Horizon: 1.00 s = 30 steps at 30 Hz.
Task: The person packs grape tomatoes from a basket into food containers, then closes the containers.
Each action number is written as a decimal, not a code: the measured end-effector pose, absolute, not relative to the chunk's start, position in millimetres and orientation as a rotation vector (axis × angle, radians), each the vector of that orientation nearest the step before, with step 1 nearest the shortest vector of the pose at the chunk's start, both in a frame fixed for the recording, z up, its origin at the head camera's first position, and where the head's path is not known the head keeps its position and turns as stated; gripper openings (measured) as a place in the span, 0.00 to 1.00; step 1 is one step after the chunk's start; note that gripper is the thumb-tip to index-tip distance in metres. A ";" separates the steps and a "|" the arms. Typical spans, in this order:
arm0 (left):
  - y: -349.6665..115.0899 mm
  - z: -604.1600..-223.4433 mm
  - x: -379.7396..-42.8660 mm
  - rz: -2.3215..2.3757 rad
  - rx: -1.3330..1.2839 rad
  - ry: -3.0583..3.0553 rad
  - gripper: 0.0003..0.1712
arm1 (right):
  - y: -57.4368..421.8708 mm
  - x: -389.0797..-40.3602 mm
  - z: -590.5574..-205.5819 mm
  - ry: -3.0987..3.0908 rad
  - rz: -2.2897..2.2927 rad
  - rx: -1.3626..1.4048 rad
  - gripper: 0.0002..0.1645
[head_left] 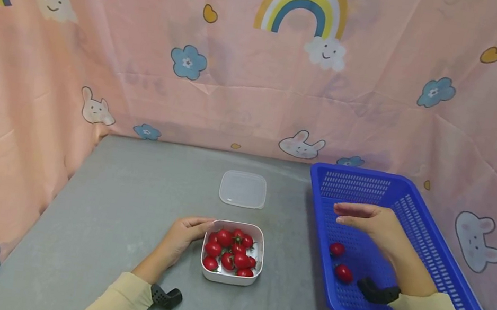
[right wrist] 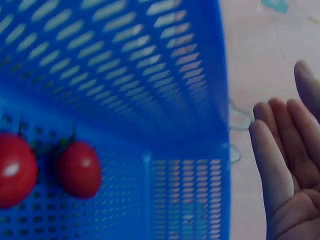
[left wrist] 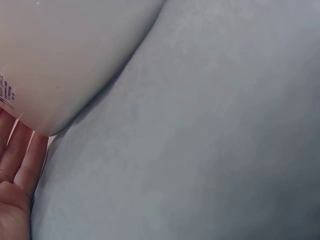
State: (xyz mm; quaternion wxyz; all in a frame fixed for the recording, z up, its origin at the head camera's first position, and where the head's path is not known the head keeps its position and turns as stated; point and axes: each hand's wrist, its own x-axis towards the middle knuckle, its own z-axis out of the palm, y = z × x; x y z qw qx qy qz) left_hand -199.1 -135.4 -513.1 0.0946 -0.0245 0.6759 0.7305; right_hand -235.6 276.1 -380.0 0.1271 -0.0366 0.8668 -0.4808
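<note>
Several red cherry tomatoes fill most of a small white plastic box at mid-table. My left hand touches the left side of this box, its fingers fairly straight and reaching to the far left corner. Close up in the left wrist view, the fingers lie along the box wall. Above the blue basket hovers my right hand, holding nothing, fingers extended and thumb apart. Two more cherry tomatoes lie on the basket floor, with green stems showing in the right wrist view.
A translucent rectangular lid lies flat on the grey table, behind the white box. The basket's slotted walls rise on the right side of the table. A pink printed curtain hangs around the back and sides.
</note>
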 end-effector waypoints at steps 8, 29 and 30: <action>-135.2 -513.8 -198.9 2.170 -0.074 2.004 0.21 | 290.6 -250.5 -394.4 2.507 -1.223 -0.137 0.35; -135.0 -513.9 -198.6 2.166 -0.079 2.026 0.21 | 308.0 -271.1 -431.5 2.356 -1.024 -0.192 0.28; -135.0 -513.9 -198.5 2.161 -0.074 2.029 0.21 | 308.8 -271.1 -432.3 2.360 -1.010 -0.191 0.28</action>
